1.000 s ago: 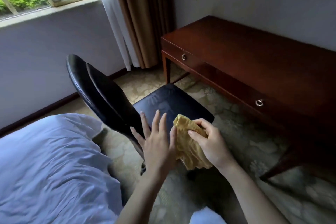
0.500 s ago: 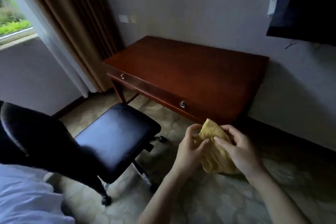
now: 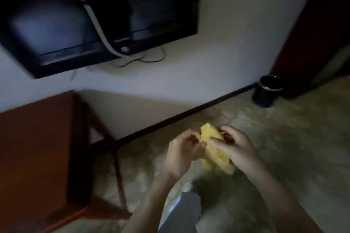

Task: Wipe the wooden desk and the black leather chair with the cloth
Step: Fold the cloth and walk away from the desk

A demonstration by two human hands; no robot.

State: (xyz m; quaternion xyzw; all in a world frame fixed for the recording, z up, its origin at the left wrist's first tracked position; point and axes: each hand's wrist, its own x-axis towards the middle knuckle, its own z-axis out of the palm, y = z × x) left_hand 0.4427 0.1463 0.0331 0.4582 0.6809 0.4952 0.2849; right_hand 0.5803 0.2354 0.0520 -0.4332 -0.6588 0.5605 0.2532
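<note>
In a dim room with a pale patterned carpet floor [image 3: 287,143], the left hand [image 3: 182,152] and right hand [image 3: 235,150] are close together, both pinching a crumpled yellow cloth [image 3: 215,155]. The dark red-brown wooden surface [image 3: 37,147] lies to their left, nearer the left hand. Beyond are a black wall-mounted television [image 3: 56,24] and a small black bin [image 3: 267,91].

A hotel-style room: wall-mounted black flat television [image 3: 56,24], reddish-brown wooden table [image 3: 37,147], small round black waste bin [image 3: 266,94], pale patterned carpet [image 3: 293,138].
</note>
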